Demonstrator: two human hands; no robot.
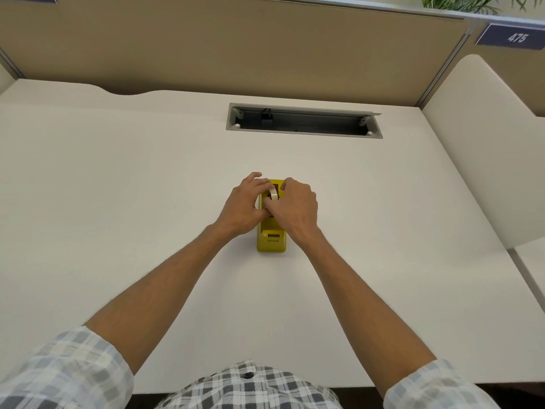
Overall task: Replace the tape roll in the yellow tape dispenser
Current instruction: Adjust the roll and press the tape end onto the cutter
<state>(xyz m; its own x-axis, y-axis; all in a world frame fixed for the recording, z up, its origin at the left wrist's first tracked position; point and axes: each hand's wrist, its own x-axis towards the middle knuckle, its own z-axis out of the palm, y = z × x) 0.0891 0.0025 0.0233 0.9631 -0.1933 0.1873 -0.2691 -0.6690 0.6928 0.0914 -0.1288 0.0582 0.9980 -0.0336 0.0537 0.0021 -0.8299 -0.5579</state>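
The yellow tape dispenser stands in the middle of the white desk, its cutter end toward me. A pale tape roll stands on edge in the dispenser's open slot. My left hand sits against the dispenser's left side, fingers curled around the roll from that side. From the right, my right hand covers the body and its fingers pinch the roll. Both hands hide the dispenser's middle and most of the roll.
A grey cable tray opening with a black plug inside lies in the desk behind the dispenser. A tan partition wall closes the back. A cream side panel rises at the right.
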